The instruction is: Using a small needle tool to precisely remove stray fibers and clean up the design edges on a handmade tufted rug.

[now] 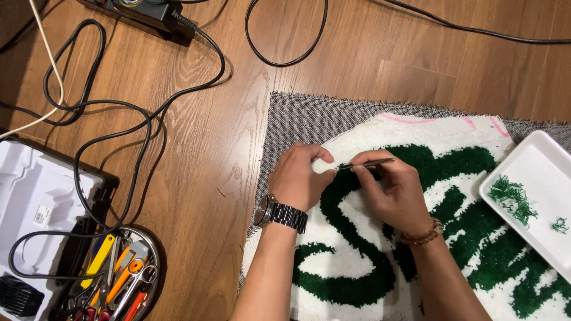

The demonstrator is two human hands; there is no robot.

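On the wooden floor (pixel 196 166) lies the tufted rug (pixel 452 178), white with dark green shapes, and I work at its upper edge. My left hand (pixel 297 175) presses the white pile flat, fingers curled and closed on it. My right hand (pixel 395 190) pinches thin tweezers (pixel 366 164), their tip at the border of the green pile. I think it is better to hold the pile firm and take only few stray green fibres at once. Clipped green threads (pixel 511 199) lie in the white tray (pixel 538 160) at my right.

- The rug (pixel 380 261) is thick fluffy pile, white and dark green, on rough grey woven backing cloth.
- The floor (pixel 196 154) is smooth wood with slight gloss.
- The tweezers (pixel 366 164) are thin grey metal.
- The tray (pixel 544 178) is smooth white plastic.
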